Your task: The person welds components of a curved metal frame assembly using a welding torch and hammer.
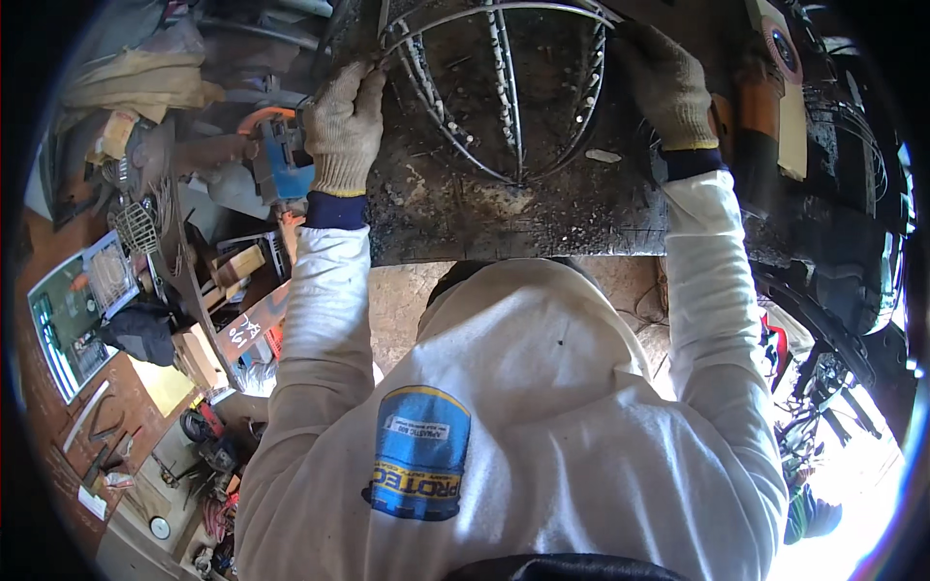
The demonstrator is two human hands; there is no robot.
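A frame of thin curved metal rods point(514, 97) lies on the dark, scorched-looking workbench point(436, 218). Its ribs run down from a curved rod at the top and meet at a point near the bench's front edge; pale bits show along the ribs. Both my hands wear knitted beige gloves. My left hand point(346, 126) is closed at the left end of the curved rod, thumb beside the fingers. At the right end, my right hand point(668, 87) is closed around the rod, its fingertips partly in shadow. The frame's far part runs out of view.
A blue and orange tool point(281, 155) sits left of the bench. Lower left, a brown board point(116, 426) holds pliers-like tools. An orange-handled object point(759, 116) and a round disc point(781, 48) are at the right. A pale flat scrap point(603, 155) lies beside the frame.
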